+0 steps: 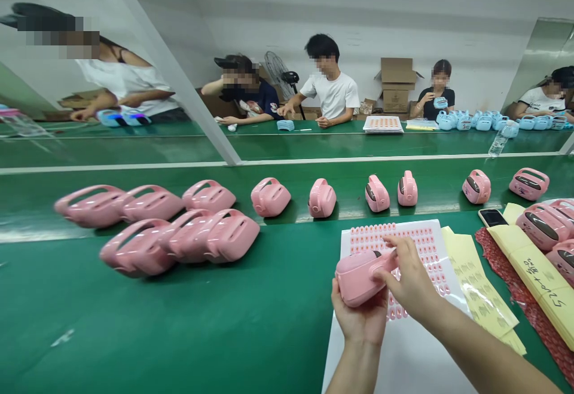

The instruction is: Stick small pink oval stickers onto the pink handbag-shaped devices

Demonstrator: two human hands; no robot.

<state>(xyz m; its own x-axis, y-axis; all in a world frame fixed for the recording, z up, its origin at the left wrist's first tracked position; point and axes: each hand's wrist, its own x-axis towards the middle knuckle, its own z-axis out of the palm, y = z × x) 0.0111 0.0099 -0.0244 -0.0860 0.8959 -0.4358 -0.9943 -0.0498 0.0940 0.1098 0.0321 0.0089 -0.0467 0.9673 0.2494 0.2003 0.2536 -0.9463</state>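
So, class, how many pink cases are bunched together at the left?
6: back-left case, back-middle case, back-right case, front-left case, front-middle case, front-right case. Others may be hidden behind.

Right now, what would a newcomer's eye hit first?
The pink device right of centre, held by the left hand and right hand above a white sheet dotted with pink. Then the cluster of similar pink devices at left. Beyond, pale blue devices stand out at upper right.
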